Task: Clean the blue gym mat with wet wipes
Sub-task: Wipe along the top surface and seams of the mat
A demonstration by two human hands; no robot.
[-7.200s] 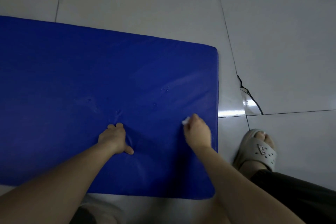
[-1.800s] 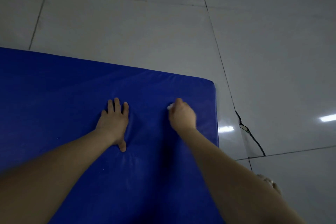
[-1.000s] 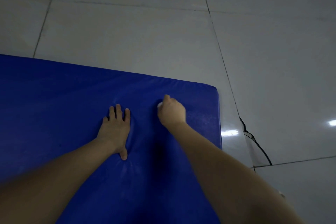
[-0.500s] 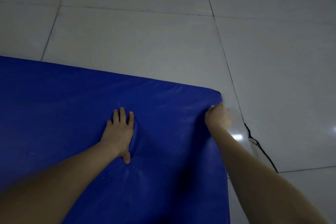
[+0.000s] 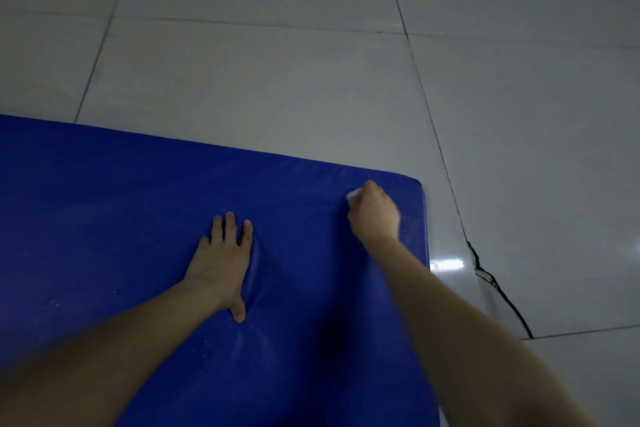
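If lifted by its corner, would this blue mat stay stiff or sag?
Likely padded and yielding: the blue mat dimples and creases beside the pressing left hand. Its thick edge suggests bending, not flopping. It may slide on the glossy tile floor.

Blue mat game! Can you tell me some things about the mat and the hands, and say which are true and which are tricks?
1. The left hand lies flat on the mat, fingers straight. True.
2. A crack runs through the floor right of the mat. True.
3. The right hand rests on the floor. False: it is on the mat, near the far right corner.
4. The right hand grips a white wipe. True.
5. Both hands hold wipes. False: the left hand holds nothing.
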